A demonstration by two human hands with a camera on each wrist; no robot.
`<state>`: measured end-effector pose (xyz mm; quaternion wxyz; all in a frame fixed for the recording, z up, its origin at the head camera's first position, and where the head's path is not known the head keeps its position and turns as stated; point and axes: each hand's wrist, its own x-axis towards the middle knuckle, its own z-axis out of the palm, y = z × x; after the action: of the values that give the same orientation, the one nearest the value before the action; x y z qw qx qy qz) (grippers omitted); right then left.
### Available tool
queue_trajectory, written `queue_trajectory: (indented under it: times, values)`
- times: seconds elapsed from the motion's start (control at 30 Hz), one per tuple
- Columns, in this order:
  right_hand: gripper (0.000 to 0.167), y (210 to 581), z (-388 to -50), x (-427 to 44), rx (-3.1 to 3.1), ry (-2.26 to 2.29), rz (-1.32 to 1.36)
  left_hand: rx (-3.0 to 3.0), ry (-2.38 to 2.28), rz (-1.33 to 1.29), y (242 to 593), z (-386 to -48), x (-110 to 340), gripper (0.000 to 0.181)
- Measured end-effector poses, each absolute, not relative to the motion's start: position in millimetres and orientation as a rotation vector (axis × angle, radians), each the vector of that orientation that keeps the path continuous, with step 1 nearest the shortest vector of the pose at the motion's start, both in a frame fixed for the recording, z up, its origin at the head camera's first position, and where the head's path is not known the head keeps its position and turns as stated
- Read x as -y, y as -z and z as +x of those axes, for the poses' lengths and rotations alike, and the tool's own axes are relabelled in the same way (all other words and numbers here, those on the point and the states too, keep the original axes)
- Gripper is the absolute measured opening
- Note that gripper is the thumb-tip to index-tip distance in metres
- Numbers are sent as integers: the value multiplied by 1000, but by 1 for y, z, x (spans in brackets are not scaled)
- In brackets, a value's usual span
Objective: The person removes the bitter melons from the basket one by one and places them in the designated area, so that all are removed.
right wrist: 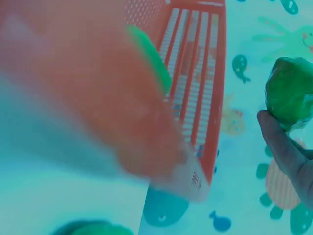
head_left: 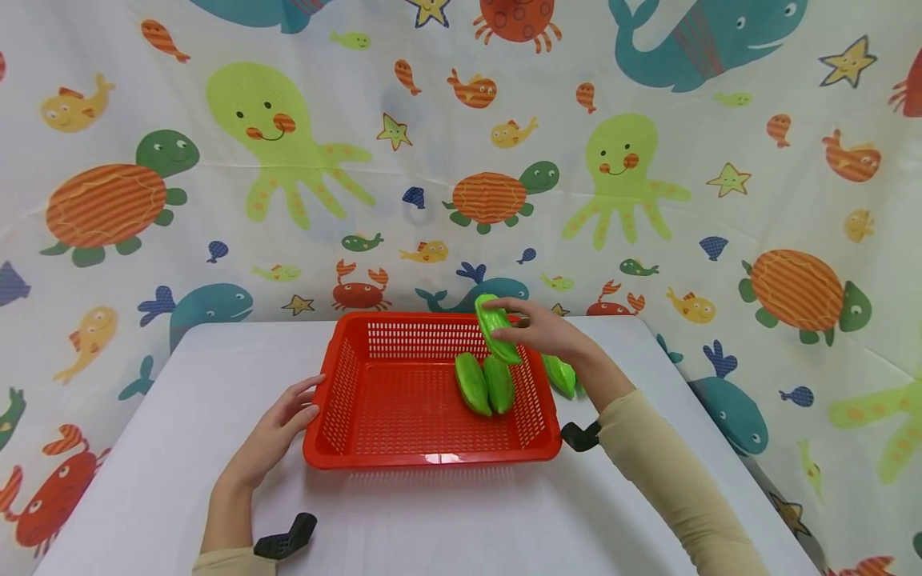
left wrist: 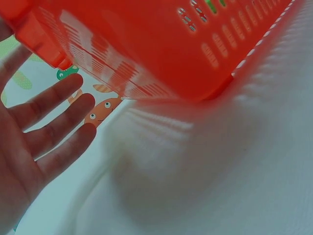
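"I'm on the head feed. What is the right hand [head_left: 551, 330] doing on yours?"

"It's grasping a green vegetable [head_left: 492, 322], pinched between thumb and fingers. I see that piece up in the air over the far right part of the red basket [head_left: 392, 408], tilted, its top end leaning left. My right wrist feed is partly smeared by a blurred shape up close, but the held piece shows clearly at the edge."

"And the left hand [head_left: 279, 420]?"

"Released, as I read it. On the left wrist feed I have the fingers [left wrist: 58, 116] spread and fairly straight, beside the basket's left wall. The head feed puts the fingertips right at the left rim. I can't tell how firmly they press, if at all."

"What do I count inside the basket?"

"Two: one vegetable on the left [head_left: 471, 386] and one vegetable on the right [head_left: 499, 387], lying side by side towards the right wall. The basket sits on the white desk [head_left: 403, 532]."

"I also have green just outside the right wall."

"Same here: a further vegetable [head_left: 558, 374] on the desk, partly hidden by the basket and the right arm. Behind everything I see a cloth [head_left: 346, 104] printed with sea animals."
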<state>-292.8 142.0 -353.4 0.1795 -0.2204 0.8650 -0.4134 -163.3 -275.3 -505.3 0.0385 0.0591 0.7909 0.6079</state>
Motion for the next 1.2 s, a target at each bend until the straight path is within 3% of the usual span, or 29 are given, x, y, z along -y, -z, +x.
queue_trajectory:
  times: [1.2]
  values:
    - [67, 408, -306, -310, -2565, 1431, -174, -2418, -1869, 171, 505, -162, 275, 58]
